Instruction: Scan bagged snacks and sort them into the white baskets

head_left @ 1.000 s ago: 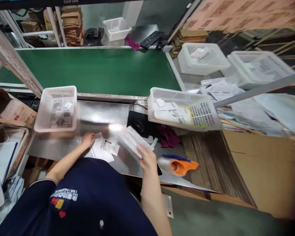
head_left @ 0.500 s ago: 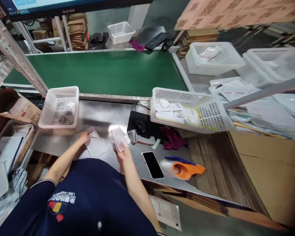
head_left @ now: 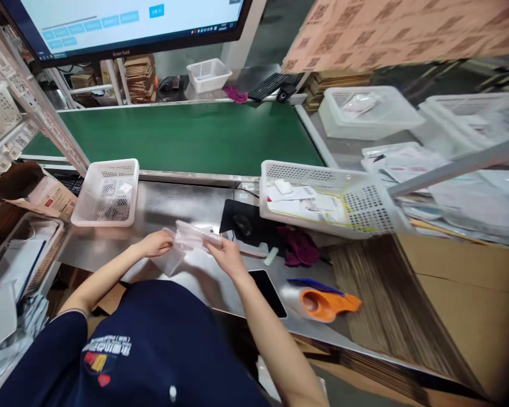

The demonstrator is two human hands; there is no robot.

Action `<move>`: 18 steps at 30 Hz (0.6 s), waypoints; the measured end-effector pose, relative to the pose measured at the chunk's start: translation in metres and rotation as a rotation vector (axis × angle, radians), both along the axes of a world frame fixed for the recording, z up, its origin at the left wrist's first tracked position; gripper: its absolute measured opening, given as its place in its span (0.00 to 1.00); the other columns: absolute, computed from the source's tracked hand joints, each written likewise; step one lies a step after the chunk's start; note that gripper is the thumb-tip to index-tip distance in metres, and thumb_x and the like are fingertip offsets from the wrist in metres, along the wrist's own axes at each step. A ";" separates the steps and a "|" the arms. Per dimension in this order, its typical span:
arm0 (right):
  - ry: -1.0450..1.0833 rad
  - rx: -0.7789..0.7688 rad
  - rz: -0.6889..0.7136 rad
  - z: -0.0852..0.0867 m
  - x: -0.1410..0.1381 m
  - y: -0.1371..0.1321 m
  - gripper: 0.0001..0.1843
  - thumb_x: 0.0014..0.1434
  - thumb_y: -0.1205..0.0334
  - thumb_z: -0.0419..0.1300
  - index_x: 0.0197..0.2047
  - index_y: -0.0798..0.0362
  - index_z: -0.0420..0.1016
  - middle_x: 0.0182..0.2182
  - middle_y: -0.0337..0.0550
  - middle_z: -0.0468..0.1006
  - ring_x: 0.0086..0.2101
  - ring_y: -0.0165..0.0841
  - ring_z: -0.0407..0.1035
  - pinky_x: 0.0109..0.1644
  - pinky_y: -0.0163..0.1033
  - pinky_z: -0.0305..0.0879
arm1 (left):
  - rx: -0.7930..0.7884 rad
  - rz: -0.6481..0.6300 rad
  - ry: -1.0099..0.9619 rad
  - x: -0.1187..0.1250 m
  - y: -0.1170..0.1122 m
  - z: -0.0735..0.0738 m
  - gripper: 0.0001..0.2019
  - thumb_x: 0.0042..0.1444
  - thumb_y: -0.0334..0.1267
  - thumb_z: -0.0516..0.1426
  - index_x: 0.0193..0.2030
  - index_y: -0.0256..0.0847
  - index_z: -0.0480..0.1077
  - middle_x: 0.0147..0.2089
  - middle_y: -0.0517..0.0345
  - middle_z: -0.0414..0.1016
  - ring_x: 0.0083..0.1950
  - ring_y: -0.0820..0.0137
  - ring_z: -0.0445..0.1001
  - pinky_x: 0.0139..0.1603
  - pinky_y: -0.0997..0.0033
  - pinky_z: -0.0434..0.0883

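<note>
Over the metal worktop (head_left: 165,198), my left hand (head_left: 158,243) is closed on the edge of a clear plastic bag (head_left: 170,262), which hangs down from the fingers. My right hand (head_left: 228,258) grips the right end of a flat clear-wrapped packet (head_left: 194,233). The packet's left end meets the top of the bag, close to my left fingers. Whether it lies inside the bag or in front of it I cannot tell. What the packet contains is blurred. Beside my right wrist lies a phone (head_left: 268,294) with a dark screen, partly covered by the forearm.
A white basket (head_left: 78,209) stands at the left, another white basket (head_left: 309,222) with papers at the right. Between them are a mouse (head_left: 242,224) and a purple cloth (head_left: 299,246). An orange tape dispenser (head_left: 328,305) sits front right. Behind runs a green conveyor belt (head_left: 186,135).
My right hand has brought the packet leftward, up to the bag. My left hand has lifted the bag and moved slightly right. The view has tilted up, showing more of the monitor.
</note>
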State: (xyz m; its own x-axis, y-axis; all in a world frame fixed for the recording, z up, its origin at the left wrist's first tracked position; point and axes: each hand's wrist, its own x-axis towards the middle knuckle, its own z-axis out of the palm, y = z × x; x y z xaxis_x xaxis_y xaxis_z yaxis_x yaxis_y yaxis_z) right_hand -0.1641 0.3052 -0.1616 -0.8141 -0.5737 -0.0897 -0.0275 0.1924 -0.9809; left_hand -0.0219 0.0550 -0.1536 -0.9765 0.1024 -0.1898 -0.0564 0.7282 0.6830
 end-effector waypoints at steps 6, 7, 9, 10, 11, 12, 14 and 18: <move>0.139 0.092 0.178 0.010 0.007 0.021 0.12 0.55 0.52 0.66 0.39 0.46 0.88 0.41 0.48 0.87 0.43 0.51 0.79 0.55 0.56 0.71 | -0.005 0.127 0.125 0.014 0.021 -0.031 0.05 0.61 0.37 0.65 0.40 0.42 0.85 0.71 0.41 0.65 0.73 0.46 0.62 0.76 0.45 0.60; 0.147 0.111 0.204 0.009 0.011 0.020 0.12 0.56 0.52 0.65 0.40 0.46 0.87 0.41 0.47 0.87 0.43 0.50 0.79 0.54 0.55 0.71 | 0.012 0.182 0.132 0.015 0.025 -0.037 0.04 0.59 0.36 0.68 0.39 0.41 0.85 0.76 0.42 0.58 0.77 0.43 0.55 0.79 0.42 0.55; 0.161 0.161 0.237 0.004 0.020 0.018 0.13 0.56 0.51 0.64 0.38 0.48 0.86 0.35 0.47 0.86 0.38 0.47 0.78 0.50 0.52 0.72 | 0.104 0.289 0.118 0.018 0.031 -0.048 0.05 0.56 0.36 0.70 0.38 0.38 0.84 0.81 0.43 0.47 0.80 0.40 0.49 0.81 0.40 0.52; 0.158 0.180 0.241 0.001 0.023 0.016 0.14 0.56 0.50 0.64 0.38 0.49 0.85 0.32 0.46 0.84 0.35 0.45 0.77 0.46 0.50 0.73 | 0.171 0.326 0.097 0.020 0.034 -0.052 0.06 0.56 0.37 0.71 0.37 0.36 0.83 0.81 0.42 0.45 0.79 0.41 0.53 0.80 0.40 0.55; 0.127 0.188 0.243 -0.002 0.025 0.015 0.15 0.54 0.49 0.64 0.38 0.50 0.84 0.30 0.45 0.83 0.33 0.43 0.76 0.42 0.48 0.73 | 0.239 0.351 0.078 0.022 0.036 -0.056 0.07 0.56 0.37 0.71 0.37 0.35 0.82 0.81 0.41 0.46 0.76 0.43 0.59 0.79 0.42 0.58; 0.068 0.185 0.251 -0.004 0.026 0.014 0.16 0.53 0.49 0.65 0.38 0.51 0.84 0.30 0.45 0.83 0.32 0.42 0.75 0.38 0.45 0.73 | 0.299 0.366 0.070 0.024 0.037 -0.059 0.08 0.57 0.38 0.70 0.38 0.35 0.81 0.79 0.40 0.49 0.74 0.46 0.63 0.78 0.44 0.60; -0.097 0.189 0.298 -0.005 0.022 0.013 0.19 0.50 0.49 0.66 0.40 0.53 0.84 0.32 0.46 0.84 0.31 0.40 0.75 0.31 0.41 0.72 | 0.380 0.373 0.100 0.030 0.038 -0.062 0.10 0.56 0.40 0.71 0.40 0.37 0.79 0.76 0.39 0.57 0.71 0.49 0.67 0.77 0.46 0.62; -0.253 0.258 0.388 0.001 0.002 0.016 0.20 0.46 0.48 0.67 0.37 0.56 0.83 0.32 0.48 0.83 0.29 0.38 0.74 0.26 0.38 0.70 | 0.517 0.402 0.159 0.037 0.034 -0.062 0.35 0.48 0.42 0.74 0.61 0.39 0.70 0.72 0.36 0.64 0.64 0.52 0.73 0.69 0.50 0.70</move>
